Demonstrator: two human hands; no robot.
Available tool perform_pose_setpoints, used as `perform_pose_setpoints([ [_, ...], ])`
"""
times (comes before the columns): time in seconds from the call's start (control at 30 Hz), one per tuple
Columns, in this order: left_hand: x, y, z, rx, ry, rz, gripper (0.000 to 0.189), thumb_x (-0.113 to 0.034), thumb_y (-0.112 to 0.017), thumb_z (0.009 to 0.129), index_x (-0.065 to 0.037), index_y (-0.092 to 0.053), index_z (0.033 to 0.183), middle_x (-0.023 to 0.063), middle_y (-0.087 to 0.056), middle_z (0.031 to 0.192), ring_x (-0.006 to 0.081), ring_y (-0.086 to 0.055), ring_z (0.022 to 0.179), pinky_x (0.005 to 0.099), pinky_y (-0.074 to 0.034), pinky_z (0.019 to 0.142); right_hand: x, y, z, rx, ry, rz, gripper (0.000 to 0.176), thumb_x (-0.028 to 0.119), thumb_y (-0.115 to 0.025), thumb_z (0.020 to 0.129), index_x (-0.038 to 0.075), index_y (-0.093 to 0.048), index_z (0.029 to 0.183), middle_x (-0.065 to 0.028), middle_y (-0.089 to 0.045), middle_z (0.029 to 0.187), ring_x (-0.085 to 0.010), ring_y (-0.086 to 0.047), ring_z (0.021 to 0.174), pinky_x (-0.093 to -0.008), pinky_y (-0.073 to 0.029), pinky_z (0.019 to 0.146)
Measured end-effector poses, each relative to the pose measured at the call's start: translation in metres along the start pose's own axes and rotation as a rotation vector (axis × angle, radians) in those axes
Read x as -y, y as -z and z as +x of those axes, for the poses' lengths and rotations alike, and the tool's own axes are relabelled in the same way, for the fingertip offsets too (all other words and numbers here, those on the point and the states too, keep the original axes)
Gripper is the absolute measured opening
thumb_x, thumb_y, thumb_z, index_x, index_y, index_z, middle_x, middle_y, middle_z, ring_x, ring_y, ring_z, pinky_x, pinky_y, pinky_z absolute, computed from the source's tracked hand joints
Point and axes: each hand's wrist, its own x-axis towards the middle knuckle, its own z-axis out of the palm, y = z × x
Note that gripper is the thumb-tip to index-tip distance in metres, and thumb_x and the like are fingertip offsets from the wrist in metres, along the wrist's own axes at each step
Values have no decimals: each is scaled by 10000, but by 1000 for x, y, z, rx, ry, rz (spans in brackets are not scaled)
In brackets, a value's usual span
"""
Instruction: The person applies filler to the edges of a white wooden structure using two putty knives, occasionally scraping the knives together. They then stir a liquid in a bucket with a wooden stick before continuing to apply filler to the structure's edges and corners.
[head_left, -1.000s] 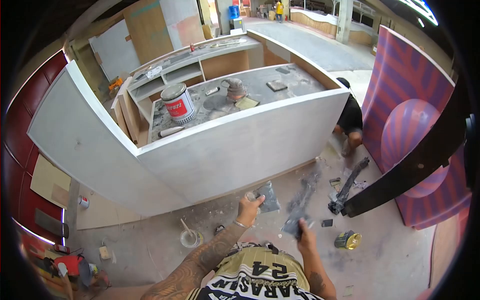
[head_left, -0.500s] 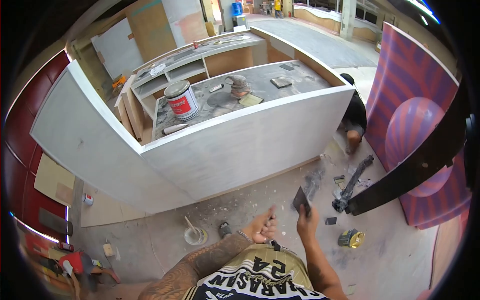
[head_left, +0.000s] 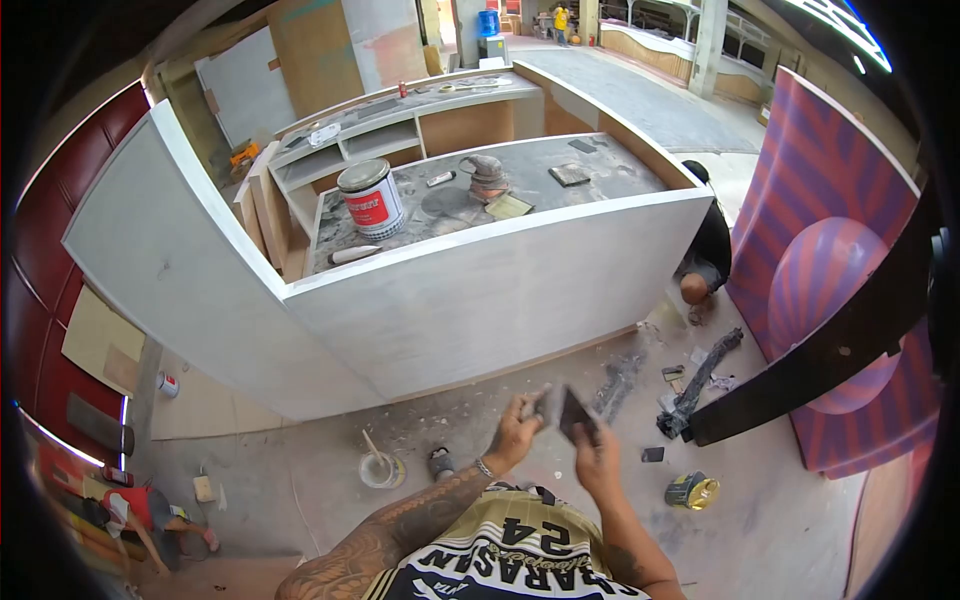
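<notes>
- The fingers of your right hand [head_left: 598, 458] pinch a dark scraper blade [head_left: 575, 412], held up in front of the counter [head_left: 480, 290].
- The fingers of your left hand [head_left: 515, 432] bunch at the blade's edge. Whether they grip it cannot be told.
- A white cup [head_left: 378, 470] stands on the floor at the counter's foot.

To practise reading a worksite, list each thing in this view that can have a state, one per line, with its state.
left hand, raised, fingers curled, grip unclear
right hand, shut on scraper
scraper, held upright, blade dark
counter, front coated grey-white, top dusty
paint can, upright on counter, lid on
small tub, open, stick standing inside
yellow tin, looks tipped on its side
</notes>
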Motion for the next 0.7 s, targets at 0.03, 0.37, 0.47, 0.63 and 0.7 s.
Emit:
perform_pose_setpoints([
  [0.03, -7, -5, -1, 151, 40, -154, 175, -73, -556, 803, -49, -496, 965, 28, -489, 862, 120, -519, 803, 251, -410, 679, -12, -7, -1, 109, -37, -32, 239, -2, -558, 921, -39, -593, 1155, -172, -687, 977, -209, -649, 882, -346, -502, 806],
  [0.37, 44, -12, 13, 384, -220, -45, 726, 19, -418, 783, 6, -282, 1495, 139, -463, 1396, 197, -505, 1223, 315, -403, 1037, -31, -13, 7, 11, -15, 0, 344, -27, -552, 870, -6, -592, 1212, -146, -688, 909, -173, -630, 817, -315, -506, 771],
  [0.47, 62, -12, 13, 382, -116, -295, 585, 23, -458, 813, -5, -379, 1393, 131, -501, 1323, 204, -519, 1179, 329, -412, 1014, -1, -15, -7, 88, 156, -198, 428, -72, -560, 822, 30, -583, 1236, -219, -663, 1005, -341, -663, 940, -361, -510, 831],
  [0.63, 52, 0, 6, 187, -400, -166, 278, 39, -525, 822, 6, -607, 1086, 135, -584, 1110, 203, -582, 1001, 331, -474, 900, -47, -16, 6, 175, -152, 107, 430, -87, -580, 806, 37, -580, 1217, -245, -641, 1060, -395, -644, 972, -389, -503, 836],
  [0.7, 36, 4, -3, 200, 166, -590, 177, 45, -563, 803, 22, -629, 965, 249, -510, 1295, 295, -521, 1196, 370, -441, 983, -31, -29, -14, 132, 221, -175, 279, -33, -588, 835, 4, -611, 1110, -209, -659, 889, -372, -656, 815, -379, -508, 752],
])
